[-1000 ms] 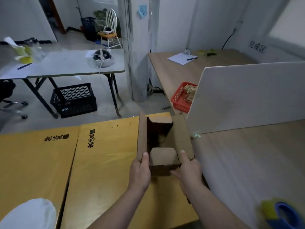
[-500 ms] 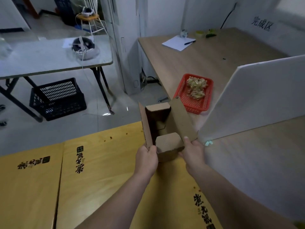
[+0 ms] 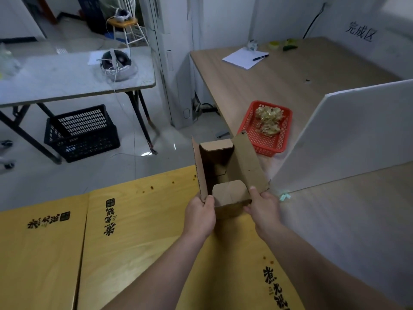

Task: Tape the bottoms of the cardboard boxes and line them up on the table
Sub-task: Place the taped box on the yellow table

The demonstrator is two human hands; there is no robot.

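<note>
**Cardboard box flaps-up, hands at the near end**

I've got the cardboard box held at the far edge of the yellow tabletop, just left of the white divider. Its long axis runs straight away from me. My left hand curls round the near end of the left long flap. The right hand pinches the right one, thumb on top. The short near flap is folded in, so I reckon the long flaps close next. Both hands are equally near.

A plain brown box, yellow sheets printed with black characters, a red mesh basket, a white board, a black crate.
</note>
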